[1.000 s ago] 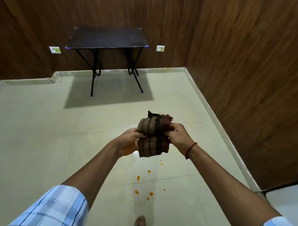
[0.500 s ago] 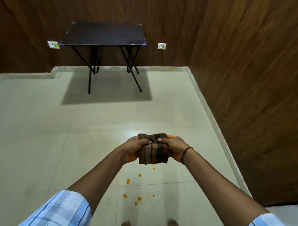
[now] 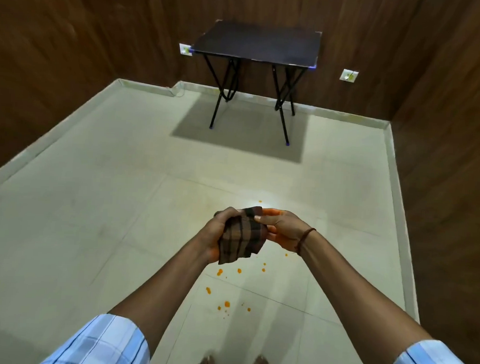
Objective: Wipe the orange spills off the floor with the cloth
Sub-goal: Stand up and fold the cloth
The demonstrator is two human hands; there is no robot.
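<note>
Left hand (image 3: pixel 216 235) curled round the cloth (image 3: pixel 240 241), gripping its left side. Right hand (image 3: pixel 282 230) pinches the top right edge, with an orange tint on thumb and palm. Cloth: brown check with dark stripes, bunched up, lower corner hanging free, held in the air above the floor (image 3: pixel 94 216). Orange spills (image 3: pixel 226 303): small scattered drops on the pale tiles, from 6 to 4 o'clock of the cloth, plus one speck at 12. Dark folding desk (image 3: pixel 258 42) at 12 o'clock against the wood wall, well apart.
</note>
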